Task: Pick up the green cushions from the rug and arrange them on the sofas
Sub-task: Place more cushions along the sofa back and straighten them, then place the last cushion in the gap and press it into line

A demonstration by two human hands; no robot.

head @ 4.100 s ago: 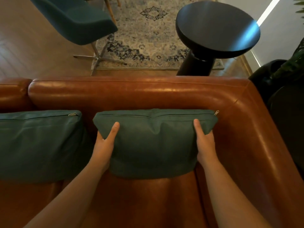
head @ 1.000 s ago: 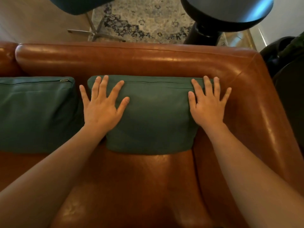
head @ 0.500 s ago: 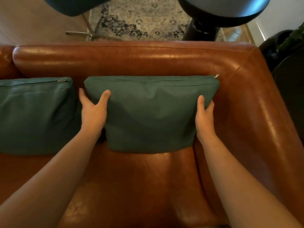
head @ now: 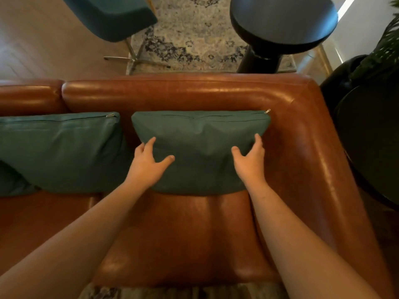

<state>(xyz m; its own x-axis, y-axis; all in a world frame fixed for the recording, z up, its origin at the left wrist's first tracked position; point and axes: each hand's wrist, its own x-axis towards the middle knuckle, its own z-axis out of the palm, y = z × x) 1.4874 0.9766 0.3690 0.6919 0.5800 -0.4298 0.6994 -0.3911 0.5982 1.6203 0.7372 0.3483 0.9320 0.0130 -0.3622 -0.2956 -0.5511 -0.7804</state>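
Leaning against the sofa (head: 194,93), the right green cushion (head: 200,134) is gripped at its edges by left hand (head: 149,164) and right hand (head: 249,161); thumbs spread.

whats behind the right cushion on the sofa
The sofa's brown leather backrest, which the cushion stands against. The backrest's lower part is covered by the cushion, so that stretch cannot be seen.

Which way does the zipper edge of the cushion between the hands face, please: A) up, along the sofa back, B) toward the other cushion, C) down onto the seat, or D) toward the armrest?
A: the zipper runs along the top edge of the cushion, against the sofa back.
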